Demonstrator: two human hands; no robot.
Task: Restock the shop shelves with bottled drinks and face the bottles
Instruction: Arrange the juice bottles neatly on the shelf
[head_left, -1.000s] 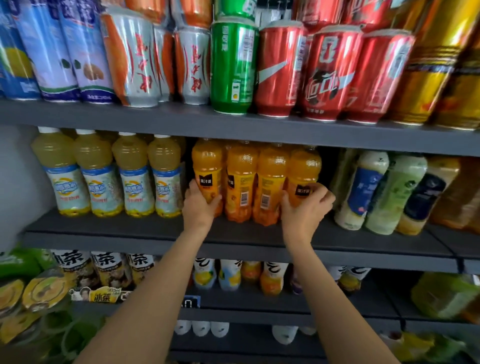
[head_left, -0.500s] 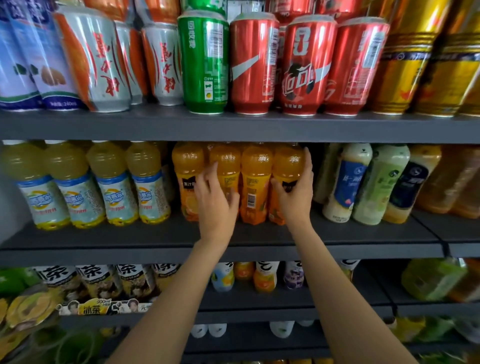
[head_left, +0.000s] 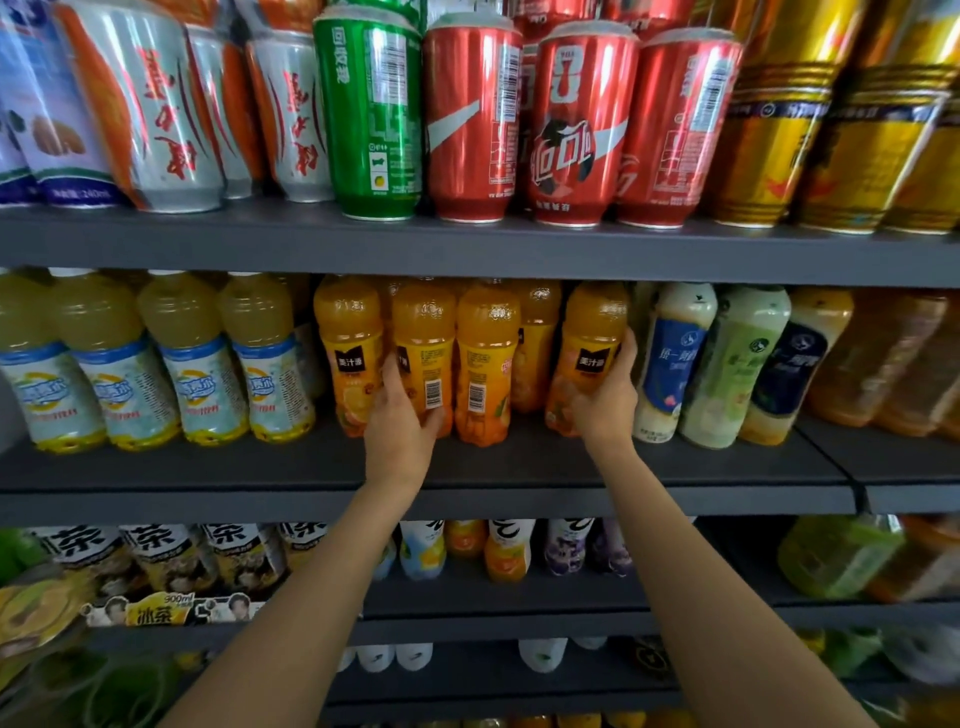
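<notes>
A row of orange juice bottles stands on the middle shelf. My left hand grips the second orange bottle low on its body; that bottle's barcode faces out. My right hand grips the rightmost orange bottle, whose black label faces forward. Between them a third orange bottle shows its barcode, and another stands further back in the gap. The leftmost orange bottle shows its front label.
Pale yellow drink bottles fill the shelf to the left, milky tea bottles to the right. Cans line the shelf above. Tea bottles and small drinks stand on the lower shelves.
My left hand has closed round the second orange bottle. My right hand has drawn the rightmost bottle rightwards, opening a gap in the row, and its black label now faces forward.
</notes>
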